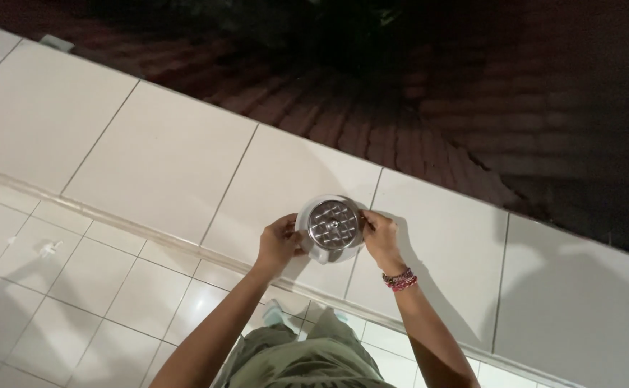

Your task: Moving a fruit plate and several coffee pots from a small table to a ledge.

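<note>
**Two hands gripping one round dish on a tiled ledge**

The left hand (pixel 280 241) is pinching the nine o'clock rim of one round white dish with a shiny embossed metal disc (pixel 331 226); the right hand (pixel 380 234), wearing beaded bracelets (pixel 399 279), is pinching three o'clock. The dish is resting on the white tiled ledge (pixel 163 158).

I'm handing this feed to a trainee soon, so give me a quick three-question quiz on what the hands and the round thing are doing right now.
1. True or false: both hands touch the round metal disc.
2. Which wrist wears the beaded bracelet? A) left B) right
3. What does the white dish under the disc rest on?

Key
1. True: the left hand and right hand each keep a grip on one side.
2. B.
3. The white tiled ledge, beside the dark brick ground.
</note>
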